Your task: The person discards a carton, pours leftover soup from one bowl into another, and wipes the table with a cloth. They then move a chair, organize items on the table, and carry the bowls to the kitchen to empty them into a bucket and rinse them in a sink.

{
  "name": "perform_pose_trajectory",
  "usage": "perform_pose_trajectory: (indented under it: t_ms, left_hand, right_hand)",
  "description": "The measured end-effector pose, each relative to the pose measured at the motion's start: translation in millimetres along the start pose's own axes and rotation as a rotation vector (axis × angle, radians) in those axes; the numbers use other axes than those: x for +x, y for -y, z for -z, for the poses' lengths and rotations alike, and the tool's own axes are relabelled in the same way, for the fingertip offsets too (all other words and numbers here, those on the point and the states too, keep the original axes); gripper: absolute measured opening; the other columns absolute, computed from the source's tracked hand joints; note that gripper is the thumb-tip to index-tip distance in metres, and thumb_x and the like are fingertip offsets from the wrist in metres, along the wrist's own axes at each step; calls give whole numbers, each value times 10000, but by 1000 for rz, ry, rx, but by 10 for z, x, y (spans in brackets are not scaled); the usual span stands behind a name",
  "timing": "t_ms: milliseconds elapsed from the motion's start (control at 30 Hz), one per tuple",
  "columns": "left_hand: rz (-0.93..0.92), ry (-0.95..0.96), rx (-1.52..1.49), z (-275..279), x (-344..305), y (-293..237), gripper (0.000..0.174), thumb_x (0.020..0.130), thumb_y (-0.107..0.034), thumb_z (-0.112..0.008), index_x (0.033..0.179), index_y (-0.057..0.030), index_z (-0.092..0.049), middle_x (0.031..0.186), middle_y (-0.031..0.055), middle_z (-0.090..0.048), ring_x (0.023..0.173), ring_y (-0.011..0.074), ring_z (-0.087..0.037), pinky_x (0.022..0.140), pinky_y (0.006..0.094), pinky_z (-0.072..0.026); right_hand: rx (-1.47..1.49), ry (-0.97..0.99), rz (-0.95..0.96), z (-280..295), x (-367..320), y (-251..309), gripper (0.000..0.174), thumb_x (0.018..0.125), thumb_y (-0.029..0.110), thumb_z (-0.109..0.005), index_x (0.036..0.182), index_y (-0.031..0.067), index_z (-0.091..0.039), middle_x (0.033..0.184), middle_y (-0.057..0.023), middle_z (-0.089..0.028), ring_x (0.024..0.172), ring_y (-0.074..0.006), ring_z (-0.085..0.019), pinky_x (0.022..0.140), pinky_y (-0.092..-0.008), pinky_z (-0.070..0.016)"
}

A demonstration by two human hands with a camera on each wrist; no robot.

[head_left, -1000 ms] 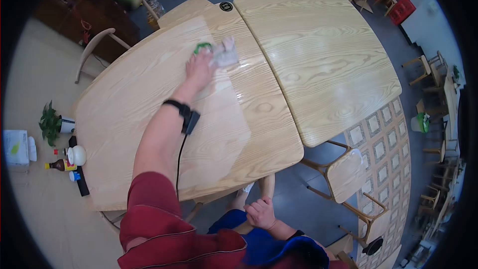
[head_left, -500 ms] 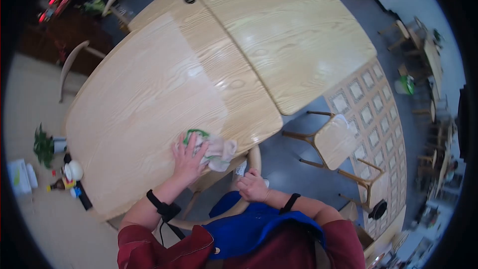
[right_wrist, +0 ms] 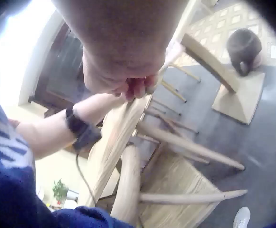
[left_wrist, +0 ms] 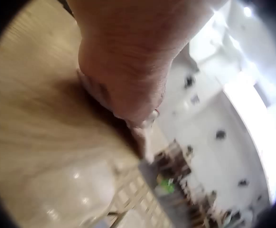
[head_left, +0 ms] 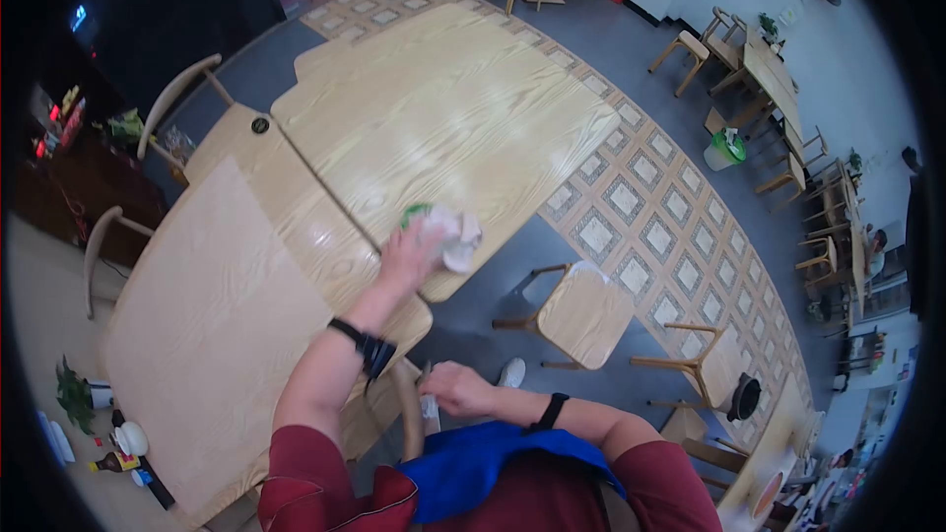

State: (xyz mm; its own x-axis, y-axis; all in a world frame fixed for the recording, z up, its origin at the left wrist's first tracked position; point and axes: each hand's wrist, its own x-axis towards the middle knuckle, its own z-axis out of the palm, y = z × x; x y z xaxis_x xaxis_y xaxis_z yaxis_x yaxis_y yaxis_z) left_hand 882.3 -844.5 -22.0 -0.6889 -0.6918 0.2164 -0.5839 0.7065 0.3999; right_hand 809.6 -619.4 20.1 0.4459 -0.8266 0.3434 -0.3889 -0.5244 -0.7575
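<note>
In the head view my left hand (head_left: 409,256) lies on a pale cloth (head_left: 456,238) with a green part, over the near right corner of the far wooden table (head_left: 434,108). The cloth bunches out to the right of the fingers. In the left wrist view, the left hand (left_wrist: 123,80) is low against the tabletop, and its fingers are mostly hidden behind the palm. My right hand (head_left: 458,389) hovers close to a curved chair back (head_left: 407,409). Its fingers (right_wrist: 138,89) are curled in the right wrist view, and nothing shows in them.
The near table (head_left: 217,325) adjoins the far one along a narrow seam. A potted plant (head_left: 74,396) and a sauce bottle (head_left: 113,461) stand at the left. To the right are a wooden stool (head_left: 586,315) and another chair (head_left: 709,365). A green-topped bin (head_left: 724,150) sits farther back.
My left hand has carried the cloth from the near table's far side to its front edge, then over to the far table. The head view has turned right. My right hand stays low by the chair back.
</note>
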Motion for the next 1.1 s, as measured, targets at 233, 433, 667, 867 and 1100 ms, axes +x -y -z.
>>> perform_pose_trajectory:
  t_ms: [233, 433, 667, 867, 1100]
  left_hand:
    - [-232, 239, 207, -20, 207, -642, 521, 781, -392, -600, 1273, -408, -430, 1418, 70, -272, 1322, 403, -108, 923, 694, -163]
    - [-58, 422, 185, -244, 1393, -884, 498, 833, -436, -514, 1308, -417, -365, 1445, 85, -231, 1340, 406, -31, 923, 728, -101]
    - [93, 277, 148, -649, 3081, -668, 500, 855, -435, -463, 1335, -351, -351, 1463, 94, -180, 1349, 390, 2, 943, 724, -62]
    - [589, -7, 317, -366, 3976, 980, 539, 852, -494, -385, 1353, -309, -312, 1462, 52, -181, 1340, 309, -111, 965, 689, -101]
    - [1056, 120, 201, 311, 4995, 1868, 594, 850, -471, -422, 1385, -263, -270, 1480, 92, -114, 1352, 340, -44, 991, 650, -125]
  right_hand:
    - [-68, -542, -392, 1402, -328, -916, 200, 642, -38, -537, 807, 64, -587, 739, -89, -567, 739, -276, -568, 647, -360, -472]
    - [-343, -813, -434, 2362, -26, -1867, 252, 668, -33, -523, 907, 41, -550, 935, -133, -546, 904, -312, -524, 773, -371, -441]
    - [-702, -563, -589, 3142, 506, -2872, 462, 739, 119, -578, 1177, 49, -448, 1257, -187, -402, 1133, -362, -399, 955, -450, -316]
    - [-818, -307, -696, 3416, 672, -3245, 548, 804, 294, -522, 1289, 72, -399, 1335, -201, -339, 1252, -383, -283, 998, -552, -209]
    - [-869, -224, -753, 3445, 735, -3181, 532, 800, 302, -525, 1276, 87, -424, 1328, -211, -341, 1241, -389, -296, 988, -564, -221]
